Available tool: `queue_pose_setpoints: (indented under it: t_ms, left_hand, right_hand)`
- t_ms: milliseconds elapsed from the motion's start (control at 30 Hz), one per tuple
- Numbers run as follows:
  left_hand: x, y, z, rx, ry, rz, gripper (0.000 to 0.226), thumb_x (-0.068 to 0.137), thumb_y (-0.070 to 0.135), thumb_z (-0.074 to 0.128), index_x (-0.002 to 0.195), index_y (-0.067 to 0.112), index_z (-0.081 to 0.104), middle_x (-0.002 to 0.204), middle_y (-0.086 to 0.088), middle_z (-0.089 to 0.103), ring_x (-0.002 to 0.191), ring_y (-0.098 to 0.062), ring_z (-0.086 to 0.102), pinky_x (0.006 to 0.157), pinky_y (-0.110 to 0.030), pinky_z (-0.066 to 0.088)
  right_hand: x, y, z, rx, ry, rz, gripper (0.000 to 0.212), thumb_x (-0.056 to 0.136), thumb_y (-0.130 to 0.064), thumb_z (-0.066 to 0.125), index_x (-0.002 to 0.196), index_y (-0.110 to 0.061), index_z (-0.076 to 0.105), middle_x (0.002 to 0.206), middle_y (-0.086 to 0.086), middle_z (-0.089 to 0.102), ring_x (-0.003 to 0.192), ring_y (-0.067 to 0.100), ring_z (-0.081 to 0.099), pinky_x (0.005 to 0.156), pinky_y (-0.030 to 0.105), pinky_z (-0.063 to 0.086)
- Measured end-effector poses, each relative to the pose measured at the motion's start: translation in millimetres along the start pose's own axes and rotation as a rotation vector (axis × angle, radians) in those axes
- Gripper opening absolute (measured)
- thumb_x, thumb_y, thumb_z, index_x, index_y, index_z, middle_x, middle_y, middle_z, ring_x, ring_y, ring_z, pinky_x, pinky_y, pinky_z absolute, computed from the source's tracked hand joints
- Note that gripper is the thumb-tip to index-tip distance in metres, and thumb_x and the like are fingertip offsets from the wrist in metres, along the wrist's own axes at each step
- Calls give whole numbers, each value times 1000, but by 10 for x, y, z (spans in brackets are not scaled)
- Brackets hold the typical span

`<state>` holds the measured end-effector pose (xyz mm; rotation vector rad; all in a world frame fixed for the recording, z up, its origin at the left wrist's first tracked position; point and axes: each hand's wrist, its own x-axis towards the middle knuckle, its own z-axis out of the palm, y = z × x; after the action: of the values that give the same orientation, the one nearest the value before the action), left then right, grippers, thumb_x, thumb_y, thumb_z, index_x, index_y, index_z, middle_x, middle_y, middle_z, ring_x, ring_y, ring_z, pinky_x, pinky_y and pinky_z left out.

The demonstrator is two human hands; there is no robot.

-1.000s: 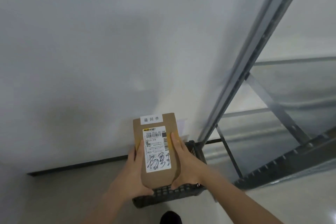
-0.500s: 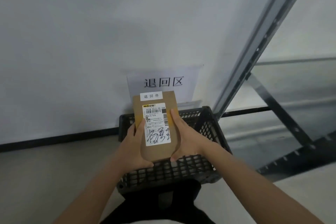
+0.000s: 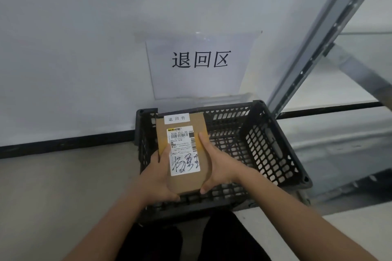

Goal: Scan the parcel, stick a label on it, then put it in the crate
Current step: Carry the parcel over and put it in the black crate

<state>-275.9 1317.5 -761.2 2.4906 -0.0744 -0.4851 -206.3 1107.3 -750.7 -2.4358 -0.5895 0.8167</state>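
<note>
I hold a flat brown cardboard parcel [image 3: 184, 182] over the left part of a black plastic lattice crate [image 3: 267, 146] that stands on the floor by the wall. The parcel carries a white shipping label [image 3: 184, 150] with barcodes and handwriting, and a small white sticker [image 3: 176, 118] at its far end. My left hand [image 3: 158, 178] grips the parcel's left edge and near corner. My right hand [image 3: 218, 165] grips its right edge, thumb on top. The crate looks empty where I can see inside.
A white paper sign [image 3: 199, 61] with three black characters is taped to the wall above the crate. A grey metal shelf upright [image 3: 314, 38] and its braces stand to the right. My dark-clothed legs [image 3: 191, 239] are just before the crate.
The view has tilted down and closer: the crate and wall sign now fill the middle. The parcel, held in both hands, has come lower over the crate's left side.
</note>
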Motion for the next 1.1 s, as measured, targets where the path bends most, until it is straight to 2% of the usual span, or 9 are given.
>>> queue_pose_setpoints:
  t_ms: [133, 267, 400, 533, 600, 800, 900, 1000, 1100]
  left_hand:
    - [75, -101, 75, 7, -74, -60, 145, 55, 42, 84, 139, 22, -33, 152, -10, -3, 133, -26, 29, 108, -36, 36]
    - [224, -157, 116, -6, -104, -142, 147, 54, 32, 86, 138, 22, -34, 151, -12, -1, 132, -28, 29, 109, -37, 34]
    - [314, -215, 124, 25, -155, -229, 145, 56, 27, 85, 138, 21, -35, 150, -15, -4, 131, -29, 32, 108, -39, 37]
    - [365, -261, 220, 166, -67, -292, 126, 66, 21, 79, 144, 13, -21, 147, -21, 11, 123, -31, 44, 97, -36, 45]
    - [384, -269, 257, 201, -80, -318, 126, 70, 27, 76, 142, 14, -27, 145, -22, 11, 119, -29, 46, 97, -35, 45]
    - [362, -225, 293, 230, -151, -334, 132, 63, 22, 79, 141, 20, -27, 142, -21, 15, 116, -29, 49, 96, -35, 45]
    - [385, -240, 286, 221, -160, -373, 133, 64, 21, 80, 142, 19, -28, 147, -21, 10, 122, -30, 45, 100, -36, 44]
    - [423, -269, 285, 226, -126, -380, 130, 65, 23, 80, 143, 17, -24, 148, -21, 12, 122, -30, 45, 97, -35, 45]
    - [441, -264, 289, 217, -169, -387, 138, 63, 28, 81, 139, 22, -34, 150, -20, 2, 125, -30, 42, 102, -37, 42]
  right_hand:
    - [134, 50, 114, -15, -57, 37, 152, 50, -34, 90, 137, -40, -34, 159, 1, 6, 140, 23, 24, 113, 38, 27]
    - [380, 111, 205, -27, -94, 41, 155, 46, -37, 90, 134, -42, -37, 159, -3, -7, 144, 21, 14, 115, 42, 25]
    - [551, 149, 326, -34, -134, 53, 155, 46, -38, 90, 127, -47, -42, 159, -1, -7, 144, 23, 15, 114, 44, 26]
    - [586, 149, 449, -22, -118, 59, 153, 50, -34, 90, 127, -47, -42, 159, 0, -4, 142, 25, 20, 113, 43, 28]
    - [590, 150, 479, -25, -121, 67, 151, 53, -31, 89, 131, -43, -40, 159, 0, -3, 141, 25, 23, 112, 42, 30]
    - [579, 201, 481, -20, -182, 90, 147, 57, -29, 88, 137, -35, -36, 151, 7, 29, 132, 25, 37, 109, 37, 34]
    - [612, 172, 458, 4, -190, 100, 146, 58, -24, 87, 138, -35, -34, 153, 8, 25, 134, 26, 34, 109, 37, 33]
    - [688, 169, 463, 8, -167, 91, 147, 55, -24, 88, 137, -37, -34, 157, 3, 14, 137, 25, 31, 110, 38, 33]
    - [703, 188, 486, 42, -162, 106, 147, 55, -23, 88, 138, -38, -32, 158, 0, 11, 138, 24, 29, 109, 35, 33]
